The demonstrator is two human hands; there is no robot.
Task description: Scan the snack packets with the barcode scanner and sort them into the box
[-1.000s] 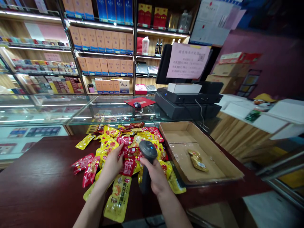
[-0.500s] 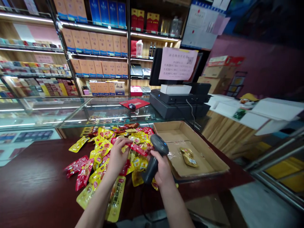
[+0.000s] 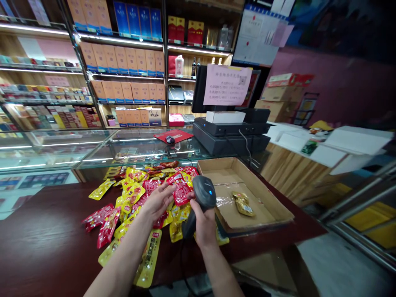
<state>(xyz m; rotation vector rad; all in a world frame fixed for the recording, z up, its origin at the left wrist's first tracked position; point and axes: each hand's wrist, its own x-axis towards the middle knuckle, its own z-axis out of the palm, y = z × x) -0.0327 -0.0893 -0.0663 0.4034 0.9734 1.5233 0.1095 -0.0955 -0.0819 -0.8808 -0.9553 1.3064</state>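
My right hand (image 3: 204, 225) is wrapped round the handle of a dark grey barcode scanner (image 3: 204, 193), which has a blue light lit on its head. My left hand (image 3: 160, 201) pinches the left edge of a red snack packet (image 3: 180, 190), whose printed face is turned towards me. The scanner's head is just right of that packet, and a fingertip of my right hand is close to the packet's lower right corner. Beneath both hands spreads a heap of yellow and red snack packets (image 3: 131, 194). A long yellow packet (image 3: 149, 260) lies at the front, partly behind my left forearm.
A shallow cardboard box (image 3: 230, 218) holding gold packets (image 3: 243, 204) stands to the right. Behind are a monitor (image 3: 199, 88) with a pink notice, a mouse (image 3: 170, 140) on a red mat (image 3: 185, 137), and a glass counter (image 3: 102, 154). The scanner's cable hangs at the front.
The red packet has turned from edge-on to face me. My left hand has rolled palm-up, its fingers straighter. The scanner has tilted a little, and the view has shifted slightly.
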